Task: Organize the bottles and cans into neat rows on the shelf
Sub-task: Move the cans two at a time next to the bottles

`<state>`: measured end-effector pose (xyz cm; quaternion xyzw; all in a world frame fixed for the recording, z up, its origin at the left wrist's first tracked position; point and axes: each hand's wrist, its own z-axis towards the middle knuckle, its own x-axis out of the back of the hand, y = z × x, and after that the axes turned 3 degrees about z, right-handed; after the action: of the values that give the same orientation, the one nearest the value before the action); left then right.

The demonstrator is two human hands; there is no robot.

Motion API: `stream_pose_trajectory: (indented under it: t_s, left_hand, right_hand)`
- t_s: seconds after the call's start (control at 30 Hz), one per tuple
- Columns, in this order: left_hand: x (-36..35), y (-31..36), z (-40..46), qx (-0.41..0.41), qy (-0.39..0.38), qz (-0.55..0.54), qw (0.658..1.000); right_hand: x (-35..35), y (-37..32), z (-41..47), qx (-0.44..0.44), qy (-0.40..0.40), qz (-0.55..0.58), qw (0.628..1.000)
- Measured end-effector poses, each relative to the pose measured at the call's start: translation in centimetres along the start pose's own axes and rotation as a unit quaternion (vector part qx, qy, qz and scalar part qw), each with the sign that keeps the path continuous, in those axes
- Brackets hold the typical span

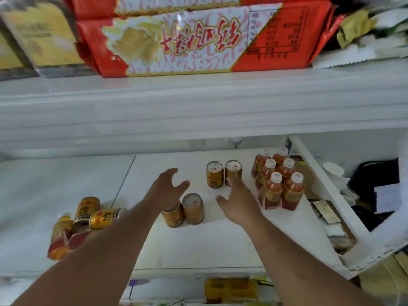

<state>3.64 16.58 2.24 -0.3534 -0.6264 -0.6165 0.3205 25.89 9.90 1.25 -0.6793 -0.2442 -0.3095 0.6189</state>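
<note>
Two gold cans stand side by side at the back of the white shelf [198, 246]: one on the left [214, 175] and one on the right [233, 171]. Nearer me stands another pair, a can [193, 209] and a second can [173, 216] partly hidden under my left wrist. Several orange bottles with white caps [278, 182] form two neat rows at the right. A loose heap of gold cans [97, 214] and a tipped bottle [60, 233] lies at the left. My left hand [168, 191] hovers open above the near pair. My right hand [237, 200] is open, fingertips touching the right back can.
An upper shelf edge [198, 111] overhangs the work area, stacked with red biscuit packs [198, 40]. A white shelf divider [326, 195] runs diagonally at the right, with papers and dark items beyond it. Yellow packets [230, 289] sit on the shelf below.
</note>
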Motion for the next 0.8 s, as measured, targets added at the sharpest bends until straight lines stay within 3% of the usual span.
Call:
stream_pose_trajectory:
  t_s: [0.1,0.27,0.37,0.5,0.8]
  left_hand:
    - [0.6,-0.6,-3.0,0.030,0.008,-0.041,0.999]
    - [0.9,-0.7,-9.0,0.028,0.007,-0.028,0.999]
    - [0.6,-0.5,-11.7,-0.003,-0.003,0.017,1.000]
    - [-0.4,-1.5,-14.2,0.041,-0.030,0.075,0.996]
    - [-1.0,-4.2,-17.0,0.040,-0.056,0.071,0.995]
  right_hand:
    - [-0.2,-0.2,-1.3,-0.011,-0.080,-0.024,0.996]
    - [-0.7,-0.2,-3.9,0.009,-0.147,-0.073,0.986]
    - [-1.1,-0.1,-5.8,0.017,-0.163,-0.089,0.982]
    - [-1.8,0.0,-7.6,0.015,-0.171,-0.113,0.979]
    - [-3.3,-0.9,-10.4,-0.011,-0.152,-0.102,0.983]
